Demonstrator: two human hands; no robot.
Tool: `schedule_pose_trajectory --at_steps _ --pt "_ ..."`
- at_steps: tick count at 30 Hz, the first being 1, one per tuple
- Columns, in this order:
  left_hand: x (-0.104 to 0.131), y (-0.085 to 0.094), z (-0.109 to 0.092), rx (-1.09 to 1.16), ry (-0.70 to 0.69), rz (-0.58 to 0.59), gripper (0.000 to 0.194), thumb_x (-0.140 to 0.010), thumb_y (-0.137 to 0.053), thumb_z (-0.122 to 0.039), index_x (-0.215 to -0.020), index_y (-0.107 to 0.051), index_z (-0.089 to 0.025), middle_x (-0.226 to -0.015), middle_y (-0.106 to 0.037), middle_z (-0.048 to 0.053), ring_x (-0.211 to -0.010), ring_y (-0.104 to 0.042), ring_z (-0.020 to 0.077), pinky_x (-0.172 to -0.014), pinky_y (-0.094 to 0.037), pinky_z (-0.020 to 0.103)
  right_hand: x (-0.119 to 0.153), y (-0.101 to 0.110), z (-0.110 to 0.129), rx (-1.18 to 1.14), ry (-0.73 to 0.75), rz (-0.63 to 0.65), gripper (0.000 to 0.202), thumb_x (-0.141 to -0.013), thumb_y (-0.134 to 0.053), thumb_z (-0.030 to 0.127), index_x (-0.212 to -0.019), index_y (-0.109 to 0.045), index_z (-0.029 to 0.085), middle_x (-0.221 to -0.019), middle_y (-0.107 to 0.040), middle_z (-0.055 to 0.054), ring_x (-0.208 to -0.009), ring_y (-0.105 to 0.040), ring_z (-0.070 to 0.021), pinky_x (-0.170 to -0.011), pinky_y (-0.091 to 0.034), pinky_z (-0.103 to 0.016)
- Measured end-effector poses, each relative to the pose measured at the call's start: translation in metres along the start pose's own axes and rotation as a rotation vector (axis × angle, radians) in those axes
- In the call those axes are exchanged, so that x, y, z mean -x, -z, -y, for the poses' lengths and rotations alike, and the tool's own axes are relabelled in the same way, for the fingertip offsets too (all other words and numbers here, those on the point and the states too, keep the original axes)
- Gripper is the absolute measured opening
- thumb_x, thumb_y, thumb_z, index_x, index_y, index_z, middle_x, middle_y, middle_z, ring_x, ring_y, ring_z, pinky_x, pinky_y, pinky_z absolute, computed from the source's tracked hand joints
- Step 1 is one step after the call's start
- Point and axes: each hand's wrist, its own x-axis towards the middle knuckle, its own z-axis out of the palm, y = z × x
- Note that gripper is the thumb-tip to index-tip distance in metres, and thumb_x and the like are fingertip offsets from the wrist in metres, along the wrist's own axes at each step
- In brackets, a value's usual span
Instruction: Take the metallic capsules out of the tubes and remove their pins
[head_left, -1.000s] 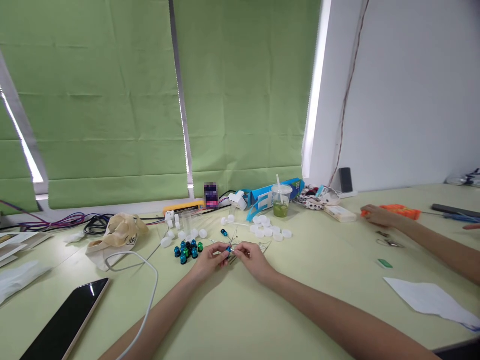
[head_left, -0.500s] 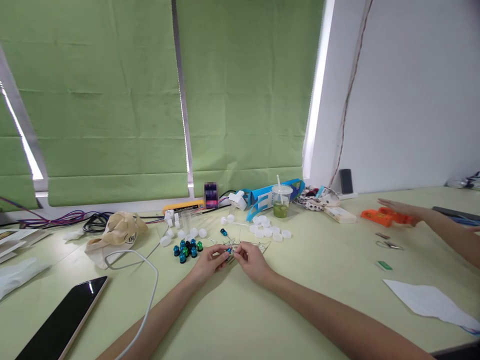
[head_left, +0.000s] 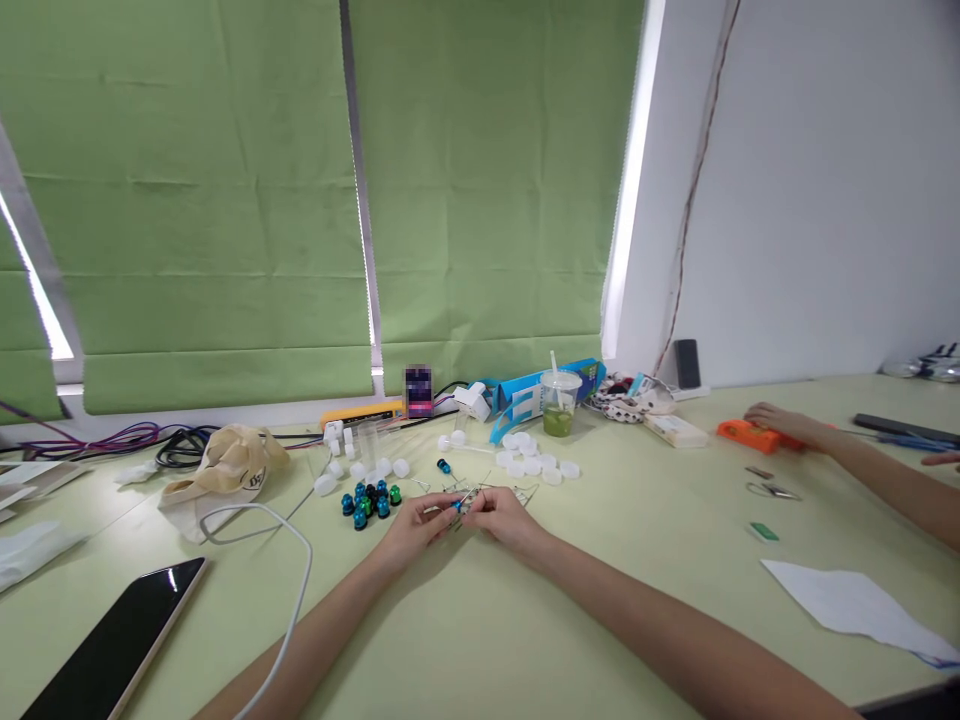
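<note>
My left hand (head_left: 417, 524) is closed in a pinch on a small blue piece (head_left: 457, 506) at the middle of the table. My right hand (head_left: 504, 515) meets it from the right, fingertips pinched on a thin metallic piece (head_left: 469, 497) beside the blue one. Thin wire-like pieces (head_left: 529, 492) lie on the table behind my hands. Left of my left hand stands a cluster of blue, green and black round-topped pieces (head_left: 361, 520). One more blue-and-black piece (head_left: 444, 466) lies apart behind the hands. White round caps (head_left: 551, 475) are spread farther back.
A tablet (head_left: 112, 640), white cable (head_left: 307, 570) and cloth bag (head_left: 225, 480) lie at left. A drink cup (head_left: 558, 420) stands behind the caps. At right, another person's hand touches an orange object (head_left: 742, 434); scissors (head_left: 780, 491) and white paper (head_left: 855, 603) lie nearer.
The thin metallic piece at my fingertips now shows more clearly, tilted upward. The other person's hand has moved left over the orange object. The view has shifted slightly.
</note>
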Motion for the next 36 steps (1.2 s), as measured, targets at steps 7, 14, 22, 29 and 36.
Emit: schedule_pose_trajectory --at_steps 7,14,22,29,36 --pt "0.000 0.001 0.001 0.010 -0.003 -0.011 0.047 -0.067 -0.065 -0.045 -0.102 -0.066 -0.015 -0.068 -0.064 0.003 -0.050 -0.041 0.0075 -0.046 -0.028 0.020 -0.005 0.002 -0.004 -0.033 -0.031 0.083 0.023 -0.060 -0.067 0.028 -0.064 -0.047 0.017 -0.045 -0.047 0.008 -0.028 -0.025 -0.0008 -0.031 -0.014 -0.017" --pt "0.002 -0.001 -0.007 -0.003 0.004 -0.017 0.044 -0.067 -0.065 -0.043 -0.100 -0.067 -0.014 -0.082 -0.068 0.007 -0.062 -0.052 0.0126 -0.052 -0.035 0.021 -0.002 0.004 -0.006 -0.015 0.065 0.193 0.032 -0.061 -0.069 0.042 -0.069 -0.053 0.015 -0.046 -0.051 0.005 -0.034 -0.040 -0.0049 -0.033 -0.028 -0.016" --pt "0.000 0.004 -0.007 -0.027 0.030 -0.100 0.040 -0.067 -0.066 -0.039 -0.096 -0.069 -0.012 -0.059 -0.060 0.002 -0.050 -0.041 0.0084 -0.048 -0.030 0.022 -0.006 0.007 -0.004 -0.017 0.028 0.250 0.031 -0.063 -0.069 0.041 -0.075 -0.063 0.012 -0.062 -0.060 -0.001 -0.036 -0.036 -0.0024 -0.034 -0.023 -0.017" --pt "0.002 0.002 -0.010 -0.031 0.014 -0.076 0.040 -0.066 -0.066 -0.040 -0.097 -0.069 -0.014 -0.062 -0.060 0.002 -0.051 -0.040 0.0089 -0.049 -0.030 0.023 -0.008 0.006 -0.002 -0.021 -0.039 0.202 0.025 -0.058 -0.072 0.033 -0.067 -0.062 0.013 -0.059 -0.061 0.000 -0.036 -0.030 -0.0017 -0.035 -0.015 -0.018" --pt "0.003 0.002 -0.009 -0.065 -0.067 -0.021 0.037 -0.071 -0.062 -0.040 -0.099 -0.068 -0.017 -0.081 -0.064 0.005 -0.064 -0.048 0.0130 -0.056 -0.034 0.023 -0.008 0.006 -0.003 -0.079 -0.084 0.168 0.026 -0.051 -0.074 0.027 -0.061 -0.055 0.014 -0.055 -0.057 0.002 -0.040 -0.034 -0.0028 -0.037 -0.016 -0.017"
